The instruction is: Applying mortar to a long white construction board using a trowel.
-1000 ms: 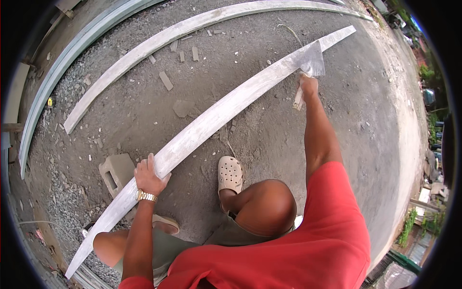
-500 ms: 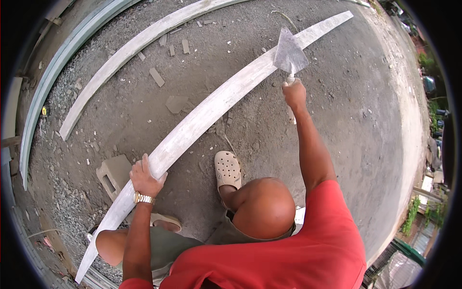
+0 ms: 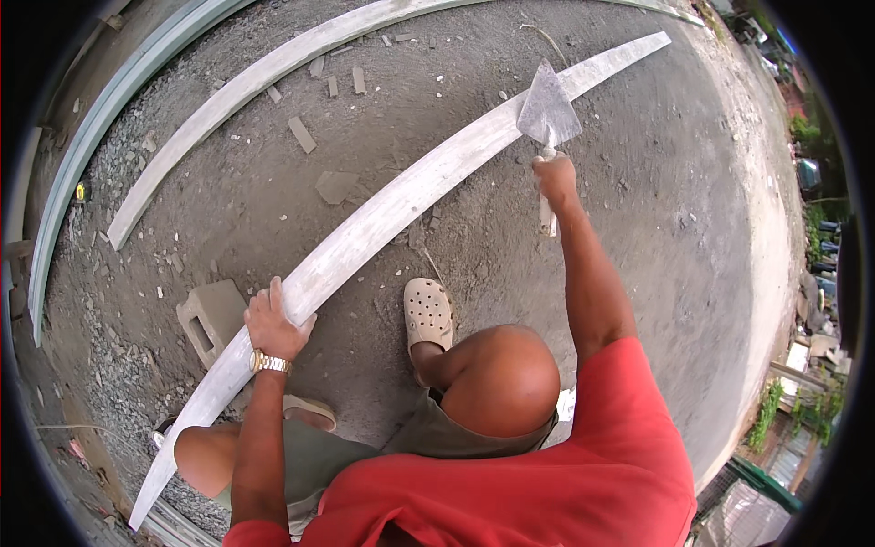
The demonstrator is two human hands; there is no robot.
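A long whitish plank (image 3: 383, 219), streaked with pale dust, runs slantwise from the lower left to the upper right. My left hand (image 3: 276, 321), with a metal-banded watch on its wrist, is closed round the plank's near part, thumb on one edge and fingers over the other. Far out along the plank, my right hand (image 3: 556, 178) grips a pointed trowel (image 3: 549, 109) by its handle. The trowel's grey blade points away from me and overlaps the plank's far part. Whether the blade touches the surface I cannot tell.
A hollow concrete block (image 3: 211, 314) stands left of my left hand. Beyond lie a second pale plank (image 3: 219, 114) and a grey-green metal length (image 3: 68, 201). Broken pieces (image 3: 302, 134) and gravel are scattered on the ground. My clog (image 3: 427, 310) is beside the plank.
The whole view has shifted slightly. The trowel stays over the plank's far part, its blade turned a little. My left hand keeps its hold.
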